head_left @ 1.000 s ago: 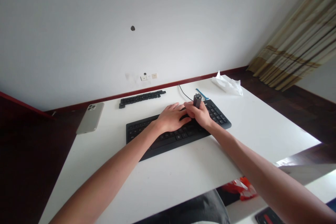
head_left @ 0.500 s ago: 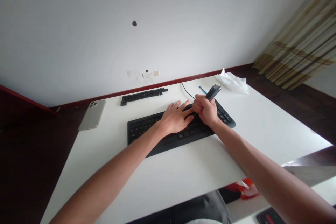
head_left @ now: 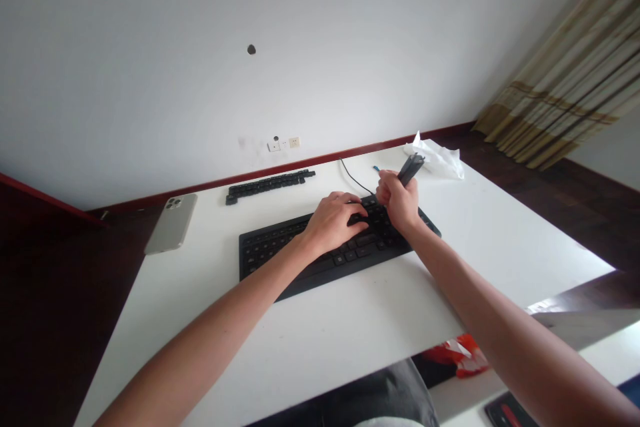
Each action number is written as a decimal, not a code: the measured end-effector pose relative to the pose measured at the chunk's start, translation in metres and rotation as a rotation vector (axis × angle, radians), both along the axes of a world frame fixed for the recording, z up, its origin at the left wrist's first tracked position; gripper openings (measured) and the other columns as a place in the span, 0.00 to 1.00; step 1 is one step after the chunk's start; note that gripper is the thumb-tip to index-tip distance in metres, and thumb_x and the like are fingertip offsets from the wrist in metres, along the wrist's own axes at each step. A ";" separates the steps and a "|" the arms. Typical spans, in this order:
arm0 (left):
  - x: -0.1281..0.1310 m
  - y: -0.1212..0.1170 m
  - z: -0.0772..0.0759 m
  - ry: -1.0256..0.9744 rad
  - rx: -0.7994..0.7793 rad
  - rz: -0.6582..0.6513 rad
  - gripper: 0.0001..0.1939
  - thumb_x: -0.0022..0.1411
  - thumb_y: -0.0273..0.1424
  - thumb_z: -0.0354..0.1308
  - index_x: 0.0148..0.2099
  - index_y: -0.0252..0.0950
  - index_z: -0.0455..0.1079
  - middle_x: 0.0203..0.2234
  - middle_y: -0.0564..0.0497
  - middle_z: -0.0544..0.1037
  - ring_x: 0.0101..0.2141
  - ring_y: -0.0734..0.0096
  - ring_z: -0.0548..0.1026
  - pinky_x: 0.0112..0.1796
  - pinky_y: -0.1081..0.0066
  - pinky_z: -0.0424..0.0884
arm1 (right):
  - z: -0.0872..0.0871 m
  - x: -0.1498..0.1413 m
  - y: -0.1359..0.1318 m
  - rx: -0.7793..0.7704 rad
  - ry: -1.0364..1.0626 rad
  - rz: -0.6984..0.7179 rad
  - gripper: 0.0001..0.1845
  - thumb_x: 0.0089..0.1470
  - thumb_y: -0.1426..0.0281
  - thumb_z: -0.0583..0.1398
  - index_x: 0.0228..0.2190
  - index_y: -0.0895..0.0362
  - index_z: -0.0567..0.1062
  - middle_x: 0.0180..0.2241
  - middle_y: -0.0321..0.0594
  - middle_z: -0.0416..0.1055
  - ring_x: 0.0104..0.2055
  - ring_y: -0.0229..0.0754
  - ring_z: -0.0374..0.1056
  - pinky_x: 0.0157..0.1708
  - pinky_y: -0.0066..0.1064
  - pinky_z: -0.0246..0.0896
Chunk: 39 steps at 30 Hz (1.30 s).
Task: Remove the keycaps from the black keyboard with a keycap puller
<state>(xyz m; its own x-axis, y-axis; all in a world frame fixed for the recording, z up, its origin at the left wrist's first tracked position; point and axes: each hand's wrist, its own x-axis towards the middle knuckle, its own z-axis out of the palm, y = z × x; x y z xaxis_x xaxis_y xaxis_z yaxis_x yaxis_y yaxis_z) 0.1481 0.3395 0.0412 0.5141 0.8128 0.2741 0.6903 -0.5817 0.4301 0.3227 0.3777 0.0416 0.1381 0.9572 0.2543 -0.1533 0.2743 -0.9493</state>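
A black keyboard (head_left: 320, 267) lies at a slant across the white table. My left hand (head_left: 335, 221) rests on its middle keys, fingers bent and apart, thumb and index with a gap between them; I see nothing held there. My right hand (head_left: 400, 199) is closed in a fist round a dark grey tool (head_left: 412, 169) over the keyboard's right part. The tool's notched end sticks up out of the fist; its lower end is hidden, so its exact kind is unclear. Behind the keyboard, loose black keycaps (head_left: 270, 185) lie lined up in rows.
A phone (head_left: 171, 223) lies face down at the table's left edge. A crumpled white plastic bag (head_left: 440, 159) sits at the back right, near a small blue item (head_left: 376, 168). A black cable (head_left: 354, 178) runs behind the keyboard. The wall (head_left: 320, 80) stands beyond the table (head_left: 320, 347).
My left hand's fingers, stretched forward before, have drawn back and bent. The right fist with the tool has lifted slightly and come apart from the left fingers. The view has shifted a little.
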 end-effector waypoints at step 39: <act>-0.079 0.047 0.005 0.350 0.211 0.345 0.01 0.63 0.31 0.69 0.37 0.41 0.81 0.38 0.47 0.78 0.44 0.54 0.71 0.44 0.59 0.65 | 0.002 0.001 -0.003 0.019 -0.564 -0.038 0.26 0.58 0.57 0.60 0.20 0.53 0.52 0.20 0.30 0.45 0.26 0.35 0.44 0.25 0.32 0.42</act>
